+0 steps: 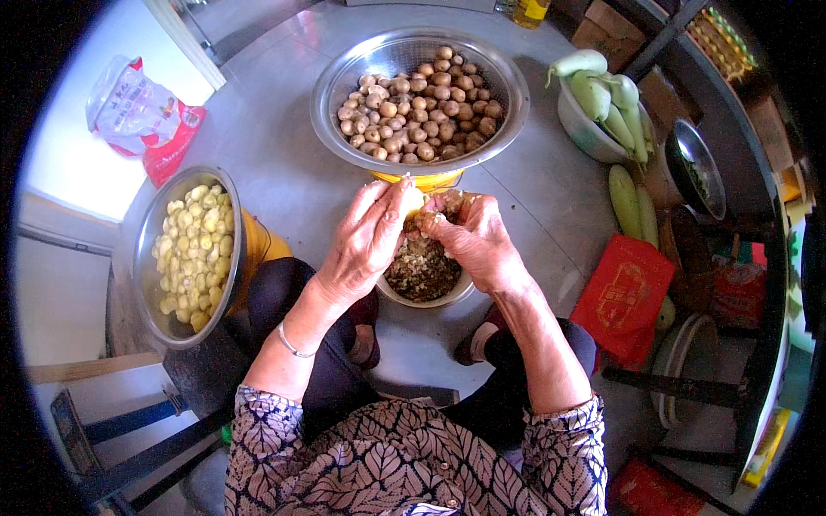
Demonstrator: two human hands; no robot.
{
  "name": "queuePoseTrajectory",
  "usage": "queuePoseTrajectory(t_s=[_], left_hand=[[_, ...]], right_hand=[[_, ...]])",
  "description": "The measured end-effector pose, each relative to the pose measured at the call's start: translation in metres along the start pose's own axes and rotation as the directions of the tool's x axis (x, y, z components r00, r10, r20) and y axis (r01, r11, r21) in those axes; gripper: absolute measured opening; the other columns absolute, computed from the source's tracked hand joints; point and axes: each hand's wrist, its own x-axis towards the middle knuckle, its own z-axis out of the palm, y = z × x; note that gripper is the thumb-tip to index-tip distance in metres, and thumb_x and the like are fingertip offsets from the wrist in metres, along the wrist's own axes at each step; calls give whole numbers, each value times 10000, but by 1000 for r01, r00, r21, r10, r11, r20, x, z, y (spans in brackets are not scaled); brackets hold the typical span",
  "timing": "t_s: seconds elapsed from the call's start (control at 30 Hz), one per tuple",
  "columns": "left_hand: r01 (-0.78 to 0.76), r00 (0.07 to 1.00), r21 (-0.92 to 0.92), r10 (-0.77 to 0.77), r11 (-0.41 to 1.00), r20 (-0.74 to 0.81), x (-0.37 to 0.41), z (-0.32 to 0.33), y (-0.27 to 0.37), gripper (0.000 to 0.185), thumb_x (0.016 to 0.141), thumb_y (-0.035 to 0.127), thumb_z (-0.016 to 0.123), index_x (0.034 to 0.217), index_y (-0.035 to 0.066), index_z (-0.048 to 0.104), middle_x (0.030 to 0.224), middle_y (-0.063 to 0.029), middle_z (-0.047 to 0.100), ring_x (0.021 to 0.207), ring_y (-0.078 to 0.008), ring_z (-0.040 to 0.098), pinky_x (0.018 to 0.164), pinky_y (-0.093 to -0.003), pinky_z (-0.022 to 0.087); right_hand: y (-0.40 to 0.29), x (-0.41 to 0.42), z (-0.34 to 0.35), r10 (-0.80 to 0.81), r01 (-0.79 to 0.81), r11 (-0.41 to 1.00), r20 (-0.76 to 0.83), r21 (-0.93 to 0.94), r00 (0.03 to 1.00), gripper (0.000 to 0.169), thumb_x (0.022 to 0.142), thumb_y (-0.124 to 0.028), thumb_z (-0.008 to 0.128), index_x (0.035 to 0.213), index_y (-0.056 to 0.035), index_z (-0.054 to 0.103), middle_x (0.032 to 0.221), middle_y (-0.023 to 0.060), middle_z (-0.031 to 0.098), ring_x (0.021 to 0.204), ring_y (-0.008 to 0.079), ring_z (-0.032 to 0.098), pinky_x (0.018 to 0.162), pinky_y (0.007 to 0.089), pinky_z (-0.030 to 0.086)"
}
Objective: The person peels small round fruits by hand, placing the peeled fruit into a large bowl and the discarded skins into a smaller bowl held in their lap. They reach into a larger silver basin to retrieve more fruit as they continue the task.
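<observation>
My left hand (pixel 372 237) holds a small peeled yellow potato (pixel 415 201) between its fingers and thumb. Against the same potato, my right hand (pixel 476 235) has its fingers curled, with wet bits of peel on them; whether it grips a small tool is hidden. Both hands are above a pale bowl (pixel 453 298) of potato peelings (pixel 423 271) on the floor. Beyond them, a wide metal basin (pixel 326 122) of small unpeeled potatoes (pixel 419 116) rests on a yellow bucket (pixel 419 180). At the left, a metal bowl (pixel 145 284) of peeled potatoes (pixel 197 251) stands on another yellow bucket (pixel 264 238).
A basin (pixel 581 132) of pale green gourds (pixel 590 97) stands at the right, with more gourds (pixel 624 200) on the floor. A red bag (pixel 623 297) lies nearer. A red and white plastic bag (pixel 145 119) is at the left. Dark stool legs (pixel 155 451) are at the lower left.
</observation>
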Motion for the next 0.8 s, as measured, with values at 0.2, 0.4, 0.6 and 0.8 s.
queuePoseTrajectory(t_s=[0.2, 0.4, 0.6, 0.8], left_hand=[[216, 975, -184, -223, 959, -20, 1, -5, 2, 574, 711, -118, 640, 1255, -59, 466, 1171, -159, 590, 1041, -298, 579, 881, -368, 487], [434, 743, -861, -646, 265, 176, 3, -5, -3, 473, 823, -34, 626, 1265, -56, 458, 1222, -159, 564, 1082, -179, 565, 936, -289, 461], [422, 711, -901, -652, 97, 263, 4, -16, -6, 423, 876, 82, 596, 1259, -43, 468, 1235, -166, 559, 1039, -149, 570, 889, -262, 463], [354, 675, -927, -652, -127, 347, 5, -18, -8, 396, 923, 177, 530, 1243, -50, 476, 1227, -184, 558, 998, -165, 585, 848, -262, 475]], right_hand=[[0, 3, -3, -168, 177, 895, 57, -410, 984, 95, 732, -36, 599, 811, 15, 609, 694, 77, 606, 636, 178, 600, 653, 323, 476], [25, -1, -5, -311, 271, 93, 231, -958, 922, 109, 741, -50, 537, 841, -18, 566, 866, 185, 578, 748, 308, 622, 800, 455, 447], [27, -6, -3, -282, 299, 169, 244, -939, 928, 84, 751, -59, 536, 812, -18, 575, 861, 174, 565, 745, 312, 613, 759, 439, 458], [26, -3, -1, -159, 256, 152, 232, -955, 960, 95, 767, -98, 534, 828, -39, 578, 869, 176, 562, 751, 318, 609, 723, 437, 467]])
